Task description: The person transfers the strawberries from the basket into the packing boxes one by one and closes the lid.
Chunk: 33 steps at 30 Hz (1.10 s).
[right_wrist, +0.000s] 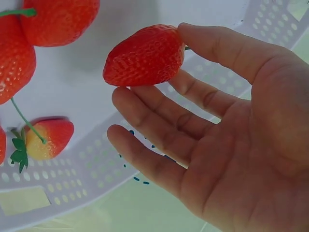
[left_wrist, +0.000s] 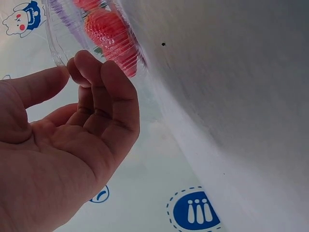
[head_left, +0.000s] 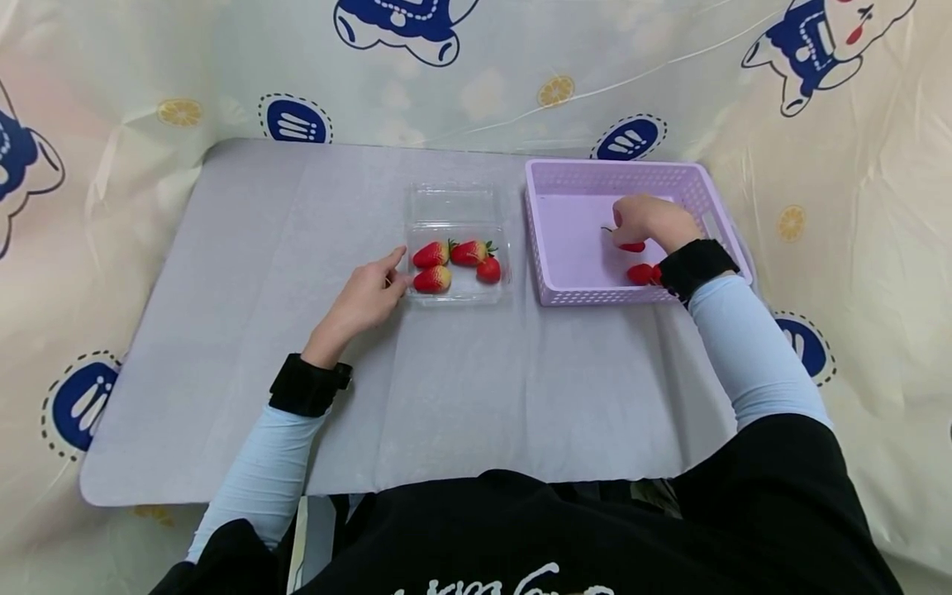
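Observation:
In the right wrist view, my right hand point(head_left: 654, 221) pinches a red strawberry point(right_wrist: 145, 55) between thumb and fingertips, inside the purple basket point(head_left: 583, 295). More strawberries point(head_left: 640, 274) lie in the basket near its front wall, partly hidden by the wrist. My left hand point(head_left: 364, 297) is at the left side of a clear plastic box point(head_left: 463, 291), its thumb and curled fingers on the rim. Several red strawberries with pale ends point(head_left: 431, 254) lie in the box, some with green leaves. The box's lid point(head_left: 454, 202) is folded back, away from me.
Box and basket stand side by side on a table with a grey cover point(head_left: 461, 397), the basket to the right. A patterned curtain point(head_left: 476, 91) hangs behind the table and along both sides. Each wrist wears a black band point(head_left: 308, 385).

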Motion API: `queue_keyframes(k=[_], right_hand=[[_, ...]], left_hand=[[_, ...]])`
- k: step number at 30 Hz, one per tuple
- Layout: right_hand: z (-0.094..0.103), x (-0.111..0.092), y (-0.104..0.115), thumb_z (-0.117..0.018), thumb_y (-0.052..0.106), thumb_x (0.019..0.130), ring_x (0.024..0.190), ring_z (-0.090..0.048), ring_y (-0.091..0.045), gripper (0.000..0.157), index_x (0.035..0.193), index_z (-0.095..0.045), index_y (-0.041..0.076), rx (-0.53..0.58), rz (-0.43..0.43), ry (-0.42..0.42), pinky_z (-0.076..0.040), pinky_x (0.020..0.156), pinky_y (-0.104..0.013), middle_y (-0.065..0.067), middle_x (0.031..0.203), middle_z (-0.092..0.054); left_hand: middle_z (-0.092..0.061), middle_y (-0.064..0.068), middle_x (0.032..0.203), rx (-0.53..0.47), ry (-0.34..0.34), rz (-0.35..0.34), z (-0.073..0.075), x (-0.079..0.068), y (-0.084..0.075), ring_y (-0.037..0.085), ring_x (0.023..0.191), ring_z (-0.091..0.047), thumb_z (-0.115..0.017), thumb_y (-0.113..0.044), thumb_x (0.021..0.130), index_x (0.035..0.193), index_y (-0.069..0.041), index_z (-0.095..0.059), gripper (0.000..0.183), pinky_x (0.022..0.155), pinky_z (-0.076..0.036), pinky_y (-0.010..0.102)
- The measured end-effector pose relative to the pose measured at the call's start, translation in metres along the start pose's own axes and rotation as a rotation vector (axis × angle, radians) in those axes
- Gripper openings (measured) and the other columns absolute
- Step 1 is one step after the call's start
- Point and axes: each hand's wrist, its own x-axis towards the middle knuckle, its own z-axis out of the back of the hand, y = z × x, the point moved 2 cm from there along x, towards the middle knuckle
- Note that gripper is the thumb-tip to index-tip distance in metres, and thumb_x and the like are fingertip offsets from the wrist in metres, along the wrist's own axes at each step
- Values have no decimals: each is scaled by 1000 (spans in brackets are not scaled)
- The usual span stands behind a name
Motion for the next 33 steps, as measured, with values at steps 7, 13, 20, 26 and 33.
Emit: queue_keyframes(k=[7,13,20,26,33], right_hand=[[0,0,7,-64,12,97,95,-59,-38,29,122,-60,-4,-15,27,-32,-52,91,-52,-21,101,-64],[0,-3,15,-64,16,99,97,-59,-39,29,121,-61,-3,-13,62,-109,-53,91,-51,-22,105,-63],[1,-10,27,-61,20,100,97,-57,-38,29,118,-60,-3,-35,122,-162,-51,87,-49,-21,105,-61],[2,-14,35,-61,22,101,96,-56,-37,30,118,-60,-2,-56,158,-195,-49,84,-47,-20,106,-59],[2,-20,42,-62,21,101,94,-57,-37,29,120,-59,-1,4,230,-282,-50,80,-46,-20,107,-58]], left_hand=[[-55,14,87,0,6,-4,1,0,-1,26,72,-49,-56,-15,110,165,-2,-30,63,62,-44,33],[-52,13,86,5,2,-7,1,1,-1,26,70,-48,-57,-16,110,165,-3,-30,63,60,-43,32],[-55,14,88,-2,5,-1,1,0,-1,27,72,-49,-56,-15,110,165,-1,-30,63,62,-44,33],[-55,14,88,-5,3,-1,1,-1,-1,27,72,-49,-56,-15,110,165,-1,-30,63,62,-44,33],[-56,14,88,-8,4,3,1,-2,-2,27,72,-50,-56,-15,110,165,-1,-30,63,62,-44,33]])
